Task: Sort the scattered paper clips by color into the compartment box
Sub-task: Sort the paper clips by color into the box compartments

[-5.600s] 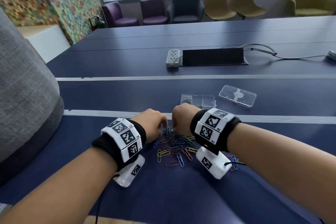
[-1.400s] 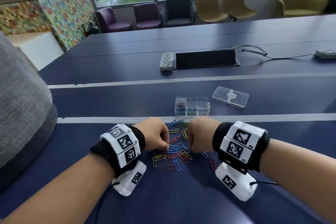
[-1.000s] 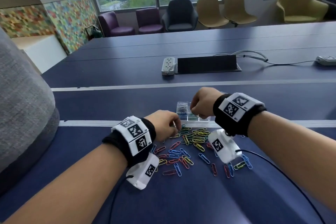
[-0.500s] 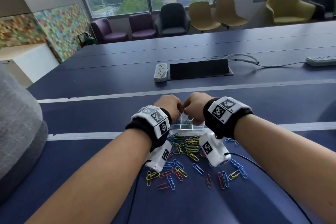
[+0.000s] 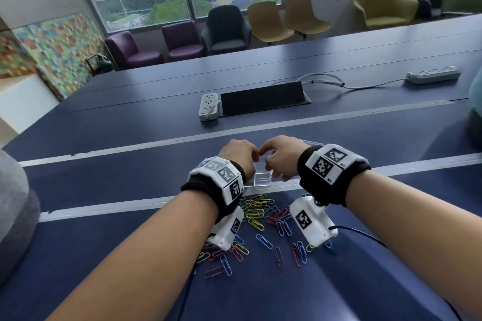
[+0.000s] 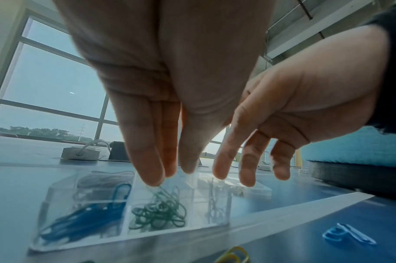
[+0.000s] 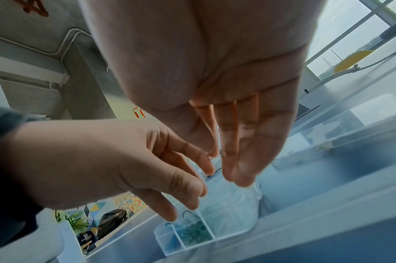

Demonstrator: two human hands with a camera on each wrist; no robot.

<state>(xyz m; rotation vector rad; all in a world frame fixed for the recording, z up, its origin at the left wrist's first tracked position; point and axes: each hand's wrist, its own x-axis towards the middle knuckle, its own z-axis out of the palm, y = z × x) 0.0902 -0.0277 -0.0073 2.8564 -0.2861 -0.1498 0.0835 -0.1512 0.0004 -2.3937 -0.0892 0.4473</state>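
Both the left hand (image 6: 161, 99) and the right hand (image 7: 219, 99) hang open and empty over the clear compartment box (image 6: 129, 211). The paper clips (image 5: 257, 206) at 6 o'clock are light, stiff and slippery; pinch each one at its edges.

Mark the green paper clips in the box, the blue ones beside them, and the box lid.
green paper clips (image 6: 161, 211): left wrist view, middle of the heap.
blue paper clips (image 6: 86, 217): left wrist view, middle of the bundle.
box lid (image 7: 359, 115): right wrist view, flat top.

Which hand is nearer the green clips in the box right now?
Left. The left hand hangs right over the green clips, fingertips just above them. The right hand is beside it, over the compartments to the right.
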